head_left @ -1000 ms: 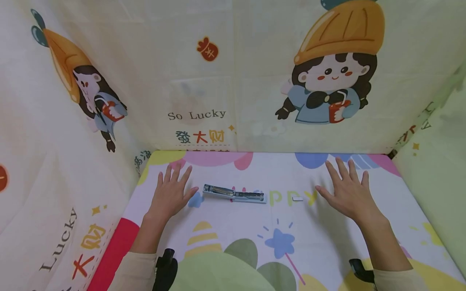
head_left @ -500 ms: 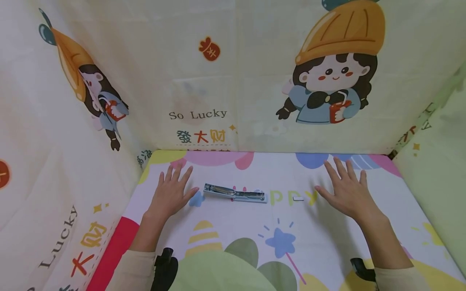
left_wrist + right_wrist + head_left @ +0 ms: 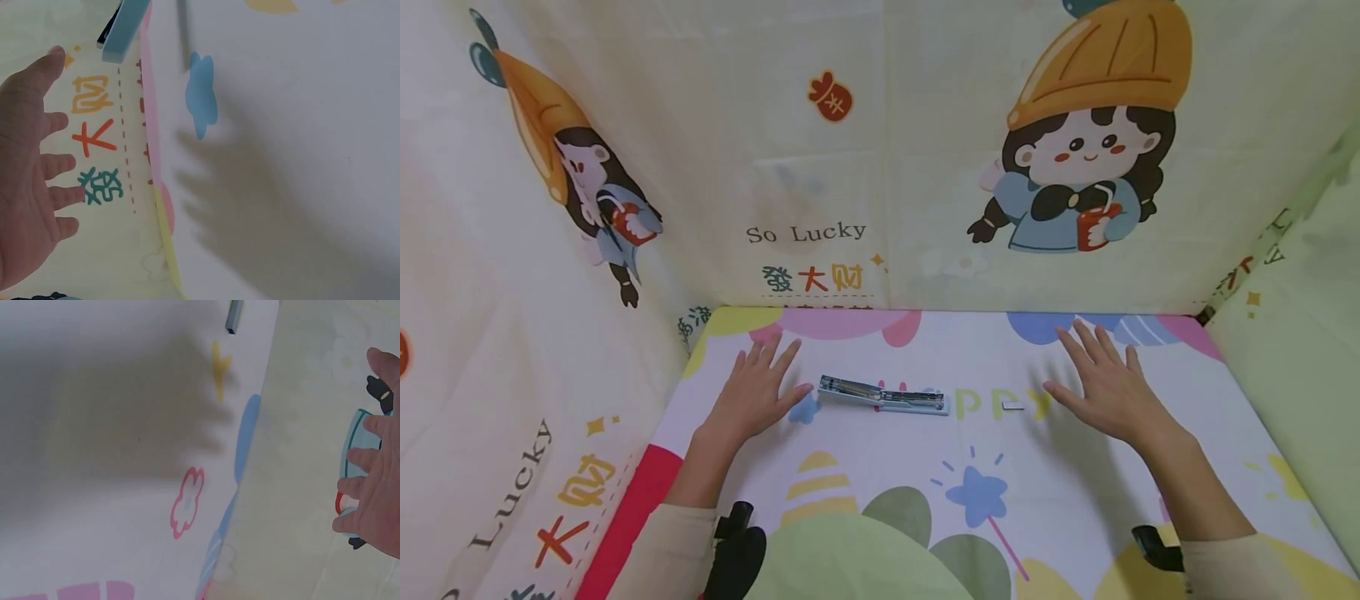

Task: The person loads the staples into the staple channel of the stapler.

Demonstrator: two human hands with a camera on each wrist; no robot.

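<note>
An opened-out stapler, light blue with its metal magazine showing, lies across the middle of the table. To its right is a short silver strip of staples. My left hand, fingers spread, hovers left of the stapler with the thumb toward its raised end. In the left wrist view, only that blue end of the stapler shows at the top. My right hand hovers right of the staples, fingers spread and holding nothing. The right wrist view catches one end of the staple strip.
A printed tablecloth with cartoon shapes covers the table. Patterned cloth hangs behind it and on both sides. Each forearm carries a black wrist mount, such as the left mount. Hand shadows fall on the tablecloth.
My right hand has shifted slightly left, toward the staples, and its fingers have drawn a little closer together. The left hand has turned slightly. The stapler and staples stay put.
</note>
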